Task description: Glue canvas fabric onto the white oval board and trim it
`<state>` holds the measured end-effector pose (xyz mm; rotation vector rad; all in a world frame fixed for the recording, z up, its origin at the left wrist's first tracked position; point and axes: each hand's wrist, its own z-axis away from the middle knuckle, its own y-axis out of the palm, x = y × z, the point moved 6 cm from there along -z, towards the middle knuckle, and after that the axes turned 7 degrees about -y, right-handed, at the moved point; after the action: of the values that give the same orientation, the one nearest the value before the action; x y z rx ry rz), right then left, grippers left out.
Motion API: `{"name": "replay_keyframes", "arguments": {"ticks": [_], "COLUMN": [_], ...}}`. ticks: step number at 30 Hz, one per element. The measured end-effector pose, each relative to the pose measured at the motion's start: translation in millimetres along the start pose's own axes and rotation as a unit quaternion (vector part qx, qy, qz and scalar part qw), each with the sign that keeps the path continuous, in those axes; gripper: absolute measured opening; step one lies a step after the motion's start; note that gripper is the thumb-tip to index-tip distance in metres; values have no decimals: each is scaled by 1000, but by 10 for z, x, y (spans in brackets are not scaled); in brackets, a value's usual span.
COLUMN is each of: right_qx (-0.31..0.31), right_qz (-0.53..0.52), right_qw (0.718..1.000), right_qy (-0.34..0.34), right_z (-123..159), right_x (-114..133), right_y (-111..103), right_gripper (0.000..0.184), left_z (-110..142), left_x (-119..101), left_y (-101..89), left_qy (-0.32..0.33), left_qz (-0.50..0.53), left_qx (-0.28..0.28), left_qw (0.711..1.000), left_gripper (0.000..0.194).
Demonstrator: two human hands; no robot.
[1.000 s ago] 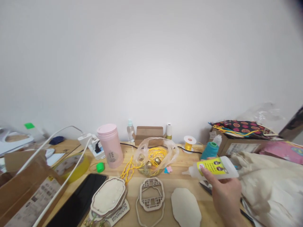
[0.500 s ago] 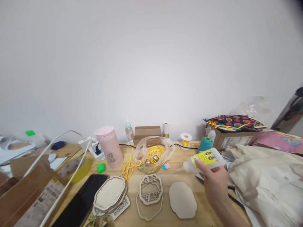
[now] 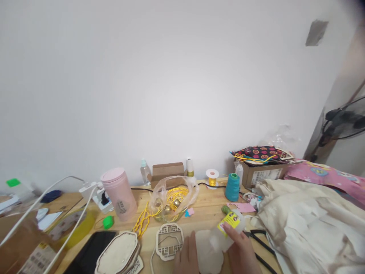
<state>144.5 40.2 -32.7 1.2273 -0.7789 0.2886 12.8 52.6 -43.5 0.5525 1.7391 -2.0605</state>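
Note:
My right hand (image 3: 242,255) is closed round a white squeeze bottle with a yellow label (image 3: 228,228), tipped nozzle-down over a flat off-white fabric-covered shape (image 3: 207,255) at the table's front edge. My left hand (image 3: 186,258) rests on that shape's left side, fingers together and flat as far as they show. Just left lies a pale wooden lattice frame (image 3: 169,241). Further left sits a stack of padded oval pieces (image 3: 118,257).
On the wooden table (image 3: 205,209) stand a pink tumbler (image 3: 115,194), a plastic bag of yellow cord and bells (image 3: 171,198), a teal thread cone (image 3: 232,187), a gold spool (image 3: 211,177) and a cardboard box (image 3: 259,173). Cream cloth (image 3: 310,224) fills the right. A phone (image 3: 91,255) and cables lie left.
The view swung right and up. My right hand carried the bottle left and down, tipping it over the fabric shape. My left hand came into view on the shape.

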Motion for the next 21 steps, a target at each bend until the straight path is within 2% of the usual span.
{"name": "replay_keyframes", "arguments": {"ticks": [3,6,9,10,11,14,18,19,21], "right_qx": [7,-2,-1,-1,0,-5,-12,-15,-22], "right_qz": [-50,-82,-115,-124,-132,-142,-116,-101,-64], "right_qw": [999,996,992,991,990,989,992,994,998], "right_qy": [19,26,45,52,58,49,40,35,-3], "right_z": [44,34,8,2,-3,0,60,72,71], "right_x": [-56,-55,-23,-10,4,46,52,64,153], "right_y": [-16,-14,-1,3,6,7,43,56,83], "right_gripper": [23,20,23,24,25,22,20,21,22], "left_z": [-33,-56,-64,-57,-56,-45,-23,-24,-30], "left_x": [-18,26,52,58,89,150,120,119,114], "left_y": [-15,-14,52,72,102,176,136,132,147], "left_qy": [6,10,73,98,91,23,-26,-38,-64], "left_qz": [-8,9,157,240,321,500,595,611,639], "left_qx": [37,24,-9,-17,-18,-14,-30,-26,-2], "left_qw": [999,1000,985,966,943,866,803,791,767], "left_gripper": [81,83,84,85,85,86,95,93,78]}}
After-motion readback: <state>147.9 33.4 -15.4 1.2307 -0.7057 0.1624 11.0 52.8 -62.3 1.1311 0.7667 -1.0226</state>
